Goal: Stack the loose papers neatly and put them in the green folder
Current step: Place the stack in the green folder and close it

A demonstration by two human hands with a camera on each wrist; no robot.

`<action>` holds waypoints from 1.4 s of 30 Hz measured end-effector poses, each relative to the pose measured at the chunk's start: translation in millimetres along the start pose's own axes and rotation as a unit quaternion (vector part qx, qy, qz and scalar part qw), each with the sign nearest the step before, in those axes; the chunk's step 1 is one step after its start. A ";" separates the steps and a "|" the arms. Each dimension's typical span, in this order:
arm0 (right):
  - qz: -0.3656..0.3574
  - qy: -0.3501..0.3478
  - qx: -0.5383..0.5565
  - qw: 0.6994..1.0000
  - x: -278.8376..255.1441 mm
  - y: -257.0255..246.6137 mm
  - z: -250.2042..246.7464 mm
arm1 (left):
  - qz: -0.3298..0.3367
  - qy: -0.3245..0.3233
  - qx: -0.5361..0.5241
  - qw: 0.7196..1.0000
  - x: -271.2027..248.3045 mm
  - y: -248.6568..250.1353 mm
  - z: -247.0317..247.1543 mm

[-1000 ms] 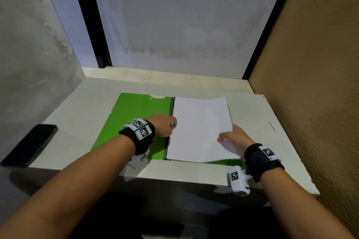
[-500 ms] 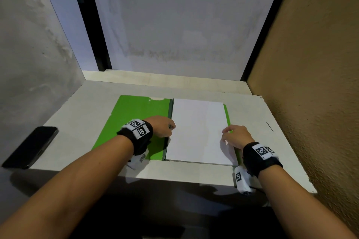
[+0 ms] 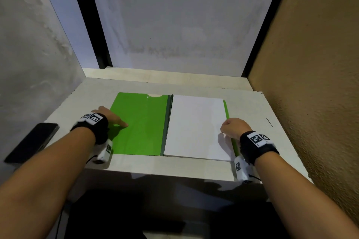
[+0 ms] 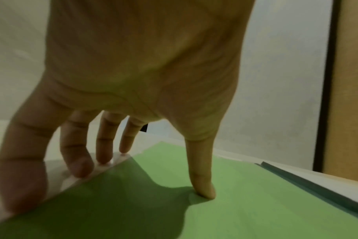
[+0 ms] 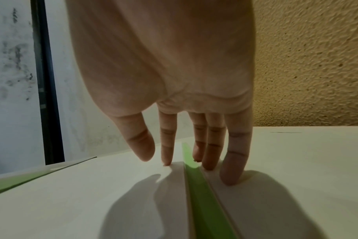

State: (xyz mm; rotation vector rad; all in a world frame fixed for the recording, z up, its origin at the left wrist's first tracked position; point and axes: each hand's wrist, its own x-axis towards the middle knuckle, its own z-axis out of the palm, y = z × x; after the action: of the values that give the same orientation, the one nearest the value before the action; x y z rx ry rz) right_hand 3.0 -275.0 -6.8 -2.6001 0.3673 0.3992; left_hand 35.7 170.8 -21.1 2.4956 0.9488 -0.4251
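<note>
The black phone point(image 3: 32, 141) is cut off at its near end by the left forearm. Most of the green folder point(image 3: 139, 124)'s right half is hidden under the papers point(image 3: 196, 128). How many sheets are stacked cannot be told.

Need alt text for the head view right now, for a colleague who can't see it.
White papers lie stacked on the right half of an open green folder. The left hand touches its left flap; the right hand rests at the stack's right edge.
</note>
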 end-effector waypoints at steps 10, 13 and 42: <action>0.017 0.001 -0.009 1.000 2.1 1.5 -6.5 | 0.098 -0.004 -0.017 0.995 -19.6 13.8 -28.3; 0.011 0.005 -0.012 1.000 3.4 2.0 -4.3 | 0.182 0.063 0.051 0.980 -49.5 34.2 -77.8; 0.020 0.048 0.026 0.998 5.7 32.3 12.6 | 0.273 -0.122 0.014 0.954 -123.8 103.3 72.6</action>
State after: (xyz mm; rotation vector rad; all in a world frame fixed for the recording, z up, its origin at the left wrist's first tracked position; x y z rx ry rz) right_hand -4.9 -297.2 -32.8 -2.5697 0.4562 0.2740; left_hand 8.2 -2.7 -1.2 2.5159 0.1395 -0.5415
